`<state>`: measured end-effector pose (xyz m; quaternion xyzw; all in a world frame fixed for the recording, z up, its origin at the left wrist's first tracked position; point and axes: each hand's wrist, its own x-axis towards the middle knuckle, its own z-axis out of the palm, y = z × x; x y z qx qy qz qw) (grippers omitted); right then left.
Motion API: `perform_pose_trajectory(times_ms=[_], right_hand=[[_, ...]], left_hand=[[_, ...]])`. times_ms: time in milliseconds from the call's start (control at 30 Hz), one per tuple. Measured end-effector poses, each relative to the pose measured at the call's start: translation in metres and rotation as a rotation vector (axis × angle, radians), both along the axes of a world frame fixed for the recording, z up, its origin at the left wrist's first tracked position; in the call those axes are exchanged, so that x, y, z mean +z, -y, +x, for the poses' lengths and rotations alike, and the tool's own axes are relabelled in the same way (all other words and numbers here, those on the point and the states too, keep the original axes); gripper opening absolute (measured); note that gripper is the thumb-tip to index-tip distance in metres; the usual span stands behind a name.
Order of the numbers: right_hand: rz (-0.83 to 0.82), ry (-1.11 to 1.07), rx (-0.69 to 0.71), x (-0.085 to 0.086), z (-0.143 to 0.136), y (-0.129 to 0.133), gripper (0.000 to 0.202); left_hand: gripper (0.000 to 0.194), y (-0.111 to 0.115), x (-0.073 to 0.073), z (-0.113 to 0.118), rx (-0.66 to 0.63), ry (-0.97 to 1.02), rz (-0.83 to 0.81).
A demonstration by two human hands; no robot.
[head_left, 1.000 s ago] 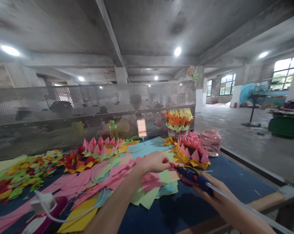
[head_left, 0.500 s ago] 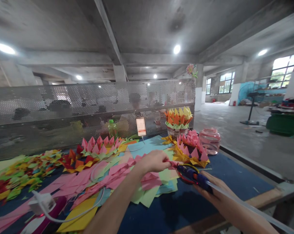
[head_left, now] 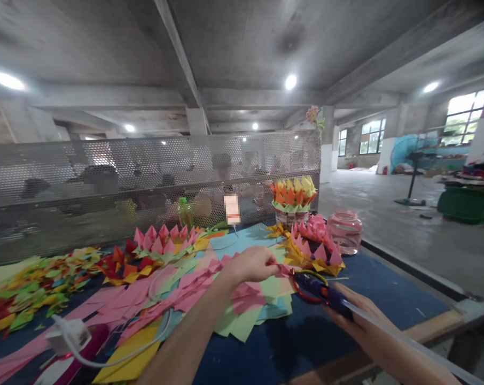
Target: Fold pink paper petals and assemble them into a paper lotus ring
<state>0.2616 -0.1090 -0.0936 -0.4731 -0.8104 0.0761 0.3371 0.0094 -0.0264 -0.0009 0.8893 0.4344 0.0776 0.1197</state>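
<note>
My left hand (head_left: 256,264) is closed, pinching a small piece of pink folded paper (head_left: 282,269) between thumb and fingers. In my right hand (head_left: 356,310) is a dark blue glue gun (head_left: 320,289), with a long translucent glue stick (head_left: 406,337) running out of its back end. The gun's nozzle is at the pink paper; whether they touch I cannot tell. A small red light glows on the gun. Beneath my left hand lie loose pink sheets (head_left: 248,297) over pale green sheets (head_left: 242,323). Just beyond the nozzle sits a pink and yellow paper petal ring (head_left: 316,256).
A clear pinkish jar (head_left: 345,232) and a tiered paper flower basket (head_left: 293,200) stand at the back right. A purple power strip (head_left: 87,347) with a white plug and cable lies front left. Folded paper pieces (head_left: 65,272) pile up left. A perforated metal screen (head_left: 154,176) closes the back.
My right hand and the glue gun have shifted very slightly to the right. My left hand keeps its pinch on the pink paper, almost unmoved.
</note>
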Motion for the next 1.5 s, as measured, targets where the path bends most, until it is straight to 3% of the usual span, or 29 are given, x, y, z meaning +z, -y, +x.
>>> perform_pose_trajectory(times_ms=[267,500,700,867,1000,1300,1433,1500], right_hand=[[0.03,0.011,-0.01,0.003,0.003,0.005,0.02],[0.112,-0.009,-0.113,-0.011,0.016,0.004,0.02],[0.049,0.022,-0.293,-0.015,0.068,0.006,0.029],[-0.037,0.105,-0.532,-0.003,0.124,-0.001,0.022],[-0.04,0.144,-0.615,0.005,0.144,-0.007,0.023],[-0.062,0.126,-0.488,-0.007,0.156,-0.038,0.028],[-0.001,0.114,-0.453,0.016,0.126,-0.018,0.027],[0.246,0.044,-0.586,0.033,0.104,0.002,0.026]], left_hand=[[0.027,0.002,0.004,0.0,0.014,0.018,-0.027],[0.027,0.005,0.011,-0.002,0.011,0.054,-0.106],[0.033,0.001,0.012,-0.008,-0.023,0.084,-0.168],[0.036,-0.006,0.013,-0.015,-0.018,0.09,-0.185],[0.035,-0.011,0.015,-0.021,-0.025,0.109,-0.18],[0.038,-0.016,0.016,-0.032,0.002,0.132,-0.195],[0.038,-0.014,0.018,-0.034,0.009,0.143,-0.197],[0.038,-0.015,0.018,-0.035,0.012,0.149,-0.209]])
